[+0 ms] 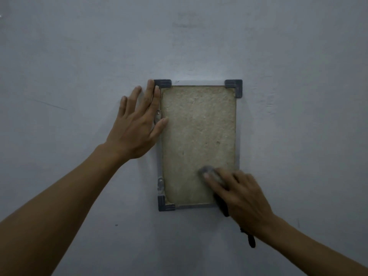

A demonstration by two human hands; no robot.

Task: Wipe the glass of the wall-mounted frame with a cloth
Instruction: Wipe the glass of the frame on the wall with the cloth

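Frame [199, 145], a tall rectangular one w/ thin metal edges, dark grey plastic corner caps and a speckled beige panel behind the glass, hangs flat on the pale grey-blue painted wall [79, 56], about centre of view. Left hand [137, 124] lies spread flat, fingers straight and apart: the outer fingers rest on the wall just beside the frame's left edge, the index tip reaches the top-left corner cap, and the thumb crosses over the left edge onto the beige area near a small metal clip. Right hand [239, 194] is low on the frame, near the bottom-right corner, fingers curled round a small grey cloth [211, 173] and pressing it against the glass; the cloth is blurred, so its shape is hard to tell. A dark strip hangs below that hand, and another dark strap shows under the wrist; can't tell if either is part of the cloth. Bottom-right corner cap is hidden behind the hand.
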